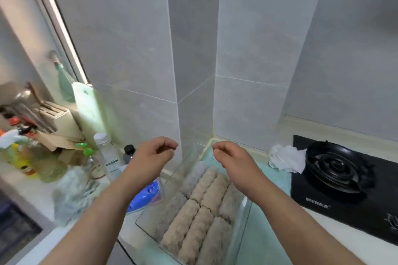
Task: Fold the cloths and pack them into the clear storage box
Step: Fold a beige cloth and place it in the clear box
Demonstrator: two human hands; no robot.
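Note:
The clear storage box point(244, 211) stands on the counter in the corner of the tiled wall. Several rolled beige and grey cloths point(200, 206) lie in rows on its bottom. A grey-green cloth point(71, 191) lies crumpled on the counter to the left of the box. My left hand point(155, 157) hovers above the box's far left side with curled fingers and thumb meeting fingertip; nothing shows between them. Over the far right side, my right hand point(230, 157) has its curled fingertips at the end of the box's thin far rim.
Bottles point(105, 153) and a knife block point(60, 118) crowd the counter on the left. A blue item point(146, 196) lies beside the box. A crumpled white tissue point(286, 158) and a black gas hob point(344, 180) are on the right. A pale teal mat point(267, 232) lies under the box.

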